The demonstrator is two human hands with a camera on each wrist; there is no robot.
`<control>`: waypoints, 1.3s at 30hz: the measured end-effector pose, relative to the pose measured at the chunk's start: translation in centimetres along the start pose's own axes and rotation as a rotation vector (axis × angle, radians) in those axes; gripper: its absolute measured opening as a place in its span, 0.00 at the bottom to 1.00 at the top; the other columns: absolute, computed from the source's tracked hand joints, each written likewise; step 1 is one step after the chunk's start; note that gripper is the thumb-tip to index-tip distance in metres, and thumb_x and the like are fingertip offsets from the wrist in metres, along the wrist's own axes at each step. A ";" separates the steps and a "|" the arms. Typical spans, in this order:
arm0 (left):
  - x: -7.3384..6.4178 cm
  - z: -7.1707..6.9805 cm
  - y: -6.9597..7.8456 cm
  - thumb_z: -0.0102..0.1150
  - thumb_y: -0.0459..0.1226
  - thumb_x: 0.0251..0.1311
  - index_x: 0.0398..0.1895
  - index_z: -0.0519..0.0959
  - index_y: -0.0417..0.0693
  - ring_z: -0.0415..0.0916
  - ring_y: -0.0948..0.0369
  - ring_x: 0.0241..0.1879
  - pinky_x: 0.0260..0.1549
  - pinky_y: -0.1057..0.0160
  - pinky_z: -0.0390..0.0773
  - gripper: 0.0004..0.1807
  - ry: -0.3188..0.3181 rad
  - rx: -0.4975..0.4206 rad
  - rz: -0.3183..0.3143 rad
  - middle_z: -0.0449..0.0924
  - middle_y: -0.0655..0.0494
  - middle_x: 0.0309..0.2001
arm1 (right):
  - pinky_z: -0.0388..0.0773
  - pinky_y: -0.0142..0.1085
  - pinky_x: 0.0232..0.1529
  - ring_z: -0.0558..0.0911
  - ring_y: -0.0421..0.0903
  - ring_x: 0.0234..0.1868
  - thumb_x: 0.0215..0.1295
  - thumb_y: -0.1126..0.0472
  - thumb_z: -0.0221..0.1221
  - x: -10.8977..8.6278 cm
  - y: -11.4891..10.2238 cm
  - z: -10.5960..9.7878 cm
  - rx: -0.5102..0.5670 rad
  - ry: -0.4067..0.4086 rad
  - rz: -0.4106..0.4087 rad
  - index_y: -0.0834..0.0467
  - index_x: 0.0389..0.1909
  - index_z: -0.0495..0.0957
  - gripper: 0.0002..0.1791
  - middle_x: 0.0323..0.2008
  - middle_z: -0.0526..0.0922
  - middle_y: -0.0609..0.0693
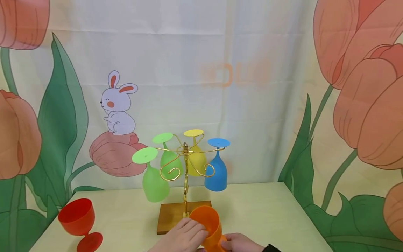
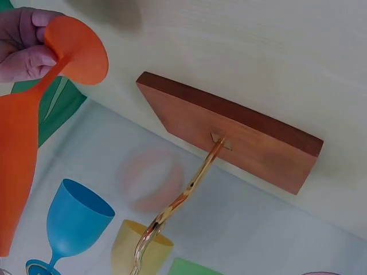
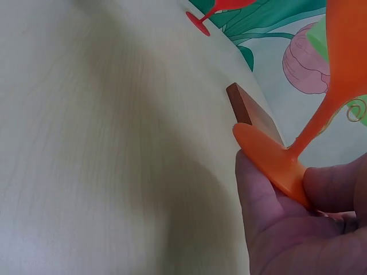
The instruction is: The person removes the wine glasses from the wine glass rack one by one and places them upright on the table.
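An orange plastic goblet [image 1: 208, 218] is held tilted between both hands in front of a gold wire glass rack [image 1: 186, 175]. My left hand [image 1: 185, 235] grips the bowl, its fingers lying over the near side by the rim. With thumb and fingers, my right hand [image 1: 240, 242] pinches the round foot; in the right wrist view the thumb lies on top of the orange foot [image 3: 269, 157] with fingers beneath. Upside down from the rack hang a blue goblet [image 1: 216, 173], a yellow goblet [image 1: 197, 161], a rear green goblet [image 1: 171, 162] and a front green goblet [image 1: 155, 185].
The rack rises from a brown wooden base [image 1: 168, 218] on the pale table [image 1: 261, 210]. A red goblet [image 1: 78, 220] stands upright at the left. Behind the table hangs a cloth backdrop [image 1: 252, 105] printed with tulips and a rabbit.
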State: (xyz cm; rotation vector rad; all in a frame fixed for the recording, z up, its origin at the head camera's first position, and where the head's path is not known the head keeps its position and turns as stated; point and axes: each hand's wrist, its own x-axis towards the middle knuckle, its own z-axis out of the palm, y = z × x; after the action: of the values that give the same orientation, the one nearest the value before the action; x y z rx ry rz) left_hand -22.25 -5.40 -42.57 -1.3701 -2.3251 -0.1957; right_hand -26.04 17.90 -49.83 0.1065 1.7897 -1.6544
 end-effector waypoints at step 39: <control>-10.3 -3.2 -12.6 0.61 0.32 0.50 0.35 0.70 0.44 0.60 0.55 0.29 0.34 0.55 0.64 0.11 -0.197 0.047 -0.901 0.66 0.55 0.27 | 0.48 0.62 0.58 0.58 0.58 0.63 0.46 0.20 0.32 -0.2 -0.3 -5.4 -1.372 0.568 -0.350 0.49 0.67 0.52 0.52 0.62 0.63 0.52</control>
State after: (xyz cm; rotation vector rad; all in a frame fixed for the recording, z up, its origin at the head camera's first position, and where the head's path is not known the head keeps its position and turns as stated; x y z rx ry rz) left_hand -27.81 -20.97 -42.96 -0.2370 -2.9305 -0.2706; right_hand -28.32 22.77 -49.70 -0.4067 3.1142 -0.2402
